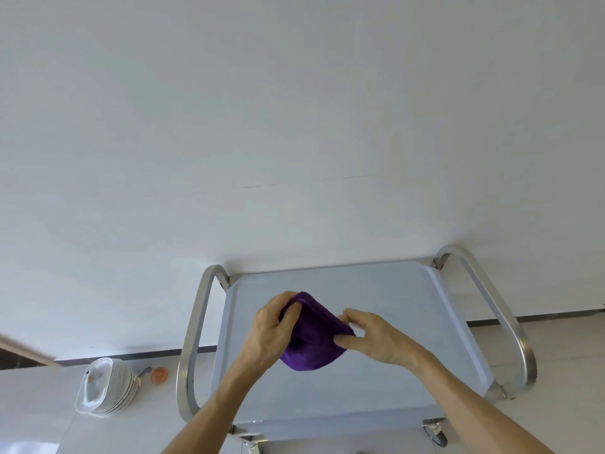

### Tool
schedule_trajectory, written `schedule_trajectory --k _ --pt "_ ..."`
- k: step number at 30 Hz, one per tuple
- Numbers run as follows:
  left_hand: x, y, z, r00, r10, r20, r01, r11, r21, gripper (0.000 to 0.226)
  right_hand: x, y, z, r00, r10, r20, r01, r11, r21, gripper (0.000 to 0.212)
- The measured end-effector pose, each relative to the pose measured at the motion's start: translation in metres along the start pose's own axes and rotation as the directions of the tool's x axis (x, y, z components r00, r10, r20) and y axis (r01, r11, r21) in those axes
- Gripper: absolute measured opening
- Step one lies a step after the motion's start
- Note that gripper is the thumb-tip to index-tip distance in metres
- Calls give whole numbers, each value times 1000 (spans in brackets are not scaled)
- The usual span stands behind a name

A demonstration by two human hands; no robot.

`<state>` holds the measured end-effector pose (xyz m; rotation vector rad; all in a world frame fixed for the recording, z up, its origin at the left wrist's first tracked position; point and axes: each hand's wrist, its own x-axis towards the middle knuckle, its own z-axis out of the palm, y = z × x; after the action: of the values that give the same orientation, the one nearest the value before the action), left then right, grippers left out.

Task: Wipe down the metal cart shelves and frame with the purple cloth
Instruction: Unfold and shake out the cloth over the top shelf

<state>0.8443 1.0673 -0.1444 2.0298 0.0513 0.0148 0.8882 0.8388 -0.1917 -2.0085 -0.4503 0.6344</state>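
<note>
A metal cart stands against a white wall, its flat top shelf (393, 296) pale blue-grey and bare. Curved steel handle loops frame it on the left (193, 335) and right (504, 316). A folded purple cloth (314, 339) is held above the middle of the shelf between both hands. My left hand (271, 329) grips the cloth's left edge with the thumb on top. My right hand (373, 339) pinches the cloth's right edge between thumb and fingers. Lower shelves are hidden under the top one.
A stack of white plates (104, 388) sits on the tiled floor left of the cart, beside a small orange object (159, 375). A caster wheel (437, 435) shows at the cart's near right corner. The wall rises directly behind the cart.
</note>
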Motion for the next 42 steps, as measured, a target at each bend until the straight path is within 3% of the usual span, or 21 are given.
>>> schedule_trajectory --k 8,11,14,17,20,22,24,27,32,35,42 --pt "6 -3 -20 984 180 -6 -174 958 226 22 7 -8 11 990 -77 -117 66 994 -90 16" --pt "8 -2 -29 995 103 -1 -102 983 150 26 13 -13 13 991 -53 -126 45 997 -66 18" --pt "7 4 -35 993 119 -13 -117 987 110 27 18 -15 9 988 -52 -145 47 998 -43 26" --pt "8 15 -44 986 163 -36 -159 983 88 24 18 -7 3 998 18 -54 -21 998 -66 31" --pt "8 26 -52 962 263 -71 -255 961 110 26 16 2 15 997 59 55 -56 998 -42 20" --pt "7 32 -53 939 334 -80 -321 937 135 26 17 4 32 997 46 62 -47 999 17 16" --pt "6 37 -57 933 347 -90 -336 934 121 26 21 3 52 997 39 61 -41 998 45 27" --pt "8 40 -73 948 283 -143 -278 959 57 30 29 -3 75 998 25 63 -31 995 94 35" --pt "10 32 -125 952 130 -278 -171 977 -129 30 44 -9 89 995 82 58 -95 961 258 17" --pt "4 8 -163 922 41 -385 -106 983 -150 28 49 -6 92 993 116 25 -118 941 316 3" --pt "-24 -98 -229 778 -324 -539 221 943 -247 31 74 -17 95 979 181 -98 -106 853 511 17"
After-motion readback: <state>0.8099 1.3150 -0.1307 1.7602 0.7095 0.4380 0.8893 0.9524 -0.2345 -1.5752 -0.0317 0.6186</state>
